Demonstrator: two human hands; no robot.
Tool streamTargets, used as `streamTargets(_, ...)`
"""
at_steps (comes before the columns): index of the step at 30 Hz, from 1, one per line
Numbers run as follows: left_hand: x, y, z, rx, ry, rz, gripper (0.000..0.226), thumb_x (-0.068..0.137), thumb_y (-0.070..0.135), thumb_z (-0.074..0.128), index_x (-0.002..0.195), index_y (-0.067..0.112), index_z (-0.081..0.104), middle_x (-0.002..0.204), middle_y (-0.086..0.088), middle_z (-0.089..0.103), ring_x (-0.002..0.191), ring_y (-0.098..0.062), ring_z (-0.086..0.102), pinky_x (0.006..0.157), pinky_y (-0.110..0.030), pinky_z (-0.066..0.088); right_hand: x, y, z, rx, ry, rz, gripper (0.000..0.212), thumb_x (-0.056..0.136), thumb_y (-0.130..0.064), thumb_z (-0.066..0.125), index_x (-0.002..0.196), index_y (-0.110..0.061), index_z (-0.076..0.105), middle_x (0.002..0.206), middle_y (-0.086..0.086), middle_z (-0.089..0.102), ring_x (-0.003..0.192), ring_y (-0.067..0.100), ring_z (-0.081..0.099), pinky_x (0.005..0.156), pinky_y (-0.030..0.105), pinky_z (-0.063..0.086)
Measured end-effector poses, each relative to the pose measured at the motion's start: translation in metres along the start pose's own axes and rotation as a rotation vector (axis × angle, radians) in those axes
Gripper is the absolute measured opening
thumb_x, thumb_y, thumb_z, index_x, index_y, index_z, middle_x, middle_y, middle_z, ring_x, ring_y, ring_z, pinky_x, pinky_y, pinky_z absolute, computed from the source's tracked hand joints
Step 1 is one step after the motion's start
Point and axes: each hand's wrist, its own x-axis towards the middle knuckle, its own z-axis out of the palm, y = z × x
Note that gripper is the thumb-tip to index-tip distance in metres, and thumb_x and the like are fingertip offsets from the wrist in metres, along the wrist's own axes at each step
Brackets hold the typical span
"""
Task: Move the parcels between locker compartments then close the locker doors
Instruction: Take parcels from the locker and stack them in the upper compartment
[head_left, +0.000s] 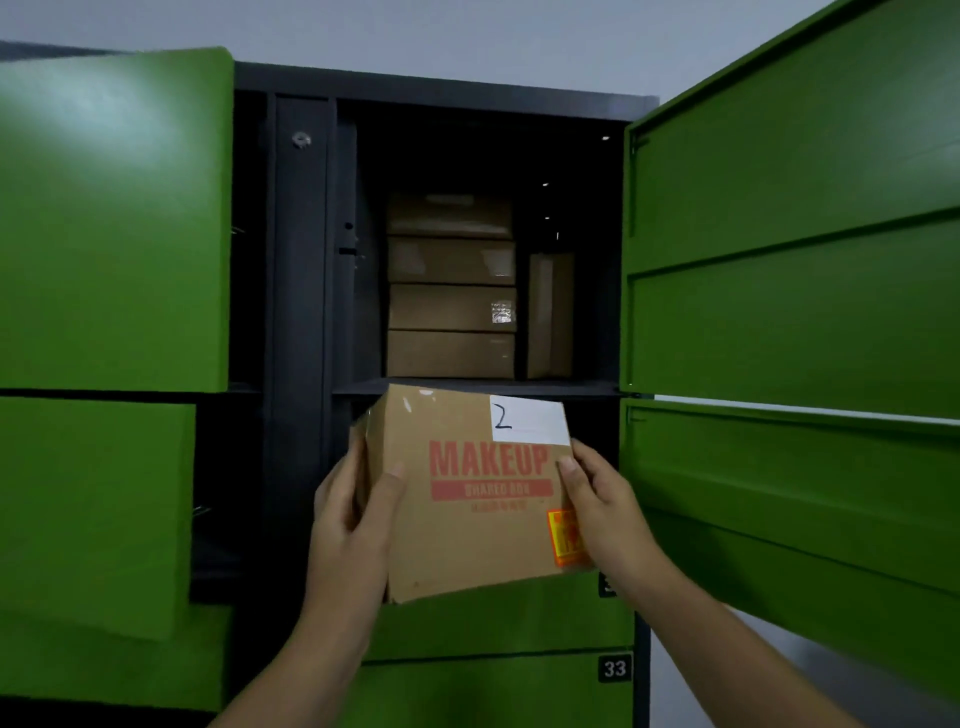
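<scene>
I hold a brown cardboard parcel printed "MAKEUP", with a white label marked "2", in front of the lower open compartment. My left hand grips its left side and my right hand grips its right edge. Above it, the upper open compartment holds a stack of several flat brown boxes and one upright narrow box beside them. The upper green door and the lower green door both stand open on the right.
Green doors on the left column stand partly open, the lower one ajar. Below the parcel are shut green doors, one numbered 33. A dark metal post divides the locker columns. A pale wall shows above.
</scene>
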Motion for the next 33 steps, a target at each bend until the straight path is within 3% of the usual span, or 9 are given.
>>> streamTargets(3, 0.025, -0.023, 0.031, 0.051, 0.045, 0.042, 0.055, 0.092, 0.054, 0.073, 0.145, 0.056, 0.055, 0.151, 0.016, 0.049, 0.130, -0.011, 0.060, 0.110, -0.049, 0.052, 0.036, 0.029, 0.001, 0.024, 0.094, 0.004, 0.037, 0.112, -0.029, 0.041, 0.145, -0.023, 0.056, 0.120, -0.007, 0.075, 0.111, 0.010, 0.071, 0.097, 0.030, 0.056)
streamTargets(5, 0.040, -0.030, 0.040, 0.033, 0.109, 0.038, 0.047, 0.081, 0.060, 0.072, 0.127, 0.060, 0.066, 0.147, 0.013, 0.057, 0.126, -0.014, 0.064, 0.110, -0.050, 0.052, 0.051, 0.041, 0.004, 0.030, 0.141, 0.003, 0.039, 0.113, -0.030, 0.038, 0.148, -0.021, 0.052, 0.123, -0.008, 0.071, 0.116, 0.009, 0.067, 0.093, 0.023, 0.053)
streamTargets(10, 0.052, -0.031, 0.036, 0.011, 0.028, 0.061, 0.026, 0.094, 0.045, 0.072, 0.116, 0.060, 0.071, 0.142, 0.005, 0.065, 0.122, -0.020, 0.069, 0.102, -0.048, 0.056, 0.052, 0.047, 0.013, 0.042, 0.224, -0.066, 0.036, 0.113, -0.030, 0.033, 0.140, -0.024, 0.056, 0.113, -0.011, 0.074, 0.103, -0.001, 0.069, 0.090, 0.019, 0.055)
streamTargets(13, 0.042, -0.036, 0.033, 0.047, 0.004, 0.181, 0.044, 0.088, 0.053, 0.075, 0.131, 0.056, 0.066, 0.146, 0.017, 0.059, 0.128, -0.012, 0.065, 0.101, -0.042, 0.055, 0.047, 0.047, 0.013, 0.038, 0.261, -0.124, 0.032, 0.113, -0.032, 0.035, 0.139, -0.029, 0.053, 0.113, -0.014, 0.073, 0.103, -0.004, 0.067, 0.087, 0.014, 0.053)
streamTargets(16, 0.040, -0.049, 0.030, 0.133, -0.001, 0.260, 0.074, 0.077, 0.065, 0.068, 0.147, 0.045, 0.057, 0.151, 0.024, 0.049, 0.134, -0.002, 0.056, 0.105, -0.031, 0.050, 0.044, 0.055, 0.016, 0.009, 0.233, -0.089, 0.043, 0.111, -0.040, 0.032, 0.150, -0.028, 0.045, 0.121, -0.015, 0.070, 0.110, -0.004, 0.065, 0.097, 0.024, 0.054)
streamTargets(19, 0.038, -0.063, 0.035, 0.251, -0.016, 0.286, 0.067, 0.087, 0.063, 0.074, 0.147, 0.049, 0.047, 0.158, 0.017, 0.037, 0.135, 0.012, 0.045, 0.102, -0.008, 0.039, 0.051, 0.068, 0.018, -0.024, 0.218, -0.003, 0.038, 0.113, -0.035, 0.031, 0.147, -0.031, 0.044, 0.123, -0.020, 0.065, 0.111, -0.013, 0.061, 0.097, 0.015, 0.051)
streamTargets(24, 0.034, -0.083, 0.053, 0.495, -0.080, 0.253, 0.087, 0.068, 0.069, 0.073, 0.142, 0.070, 0.026, 0.162, 0.031, 0.004, 0.158, -0.010, 0.013, 0.124, -0.043, 0.027, 0.067, 0.067, 0.019, -0.112, 0.211, 0.197, 0.048, 0.112, -0.025, 0.040, 0.160, -0.021, 0.035, 0.157, 0.005, 0.047, 0.145, 0.024, 0.045, 0.121, 0.040, 0.036)
streamTargets(29, 0.033, -0.083, 0.062, 0.558, -0.132, 0.079, 0.140, 0.044, 0.099, 0.068, 0.157, 0.059, -0.005, 0.168, 0.024, 0.001, 0.158, -0.022, 0.013, 0.128, -0.058, 0.022, 0.051, 0.036, 0.023, -0.005, 0.214, 0.136, 0.059, 0.107, -0.054, 0.038, 0.160, -0.028, 0.035, 0.163, -0.004, 0.038, 0.148, 0.015, 0.038, 0.123, 0.035, 0.029)
streamTargets(33, 0.054, -0.086, 0.074, 0.447, -0.217, -0.051, 0.124, 0.063, 0.097, 0.061, 0.159, 0.054, -0.004, 0.171, 0.006, 0.029, 0.156, -0.025, 0.031, 0.128, -0.057, 0.022, 0.040, 0.011, 0.023, 0.005, 0.218, -0.014, 0.084, 0.092, -0.082, 0.029, 0.162, -0.036, 0.028, 0.166, -0.013, 0.032, 0.151, 0.005, 0.031, 0.126, 0.036, 0.026)
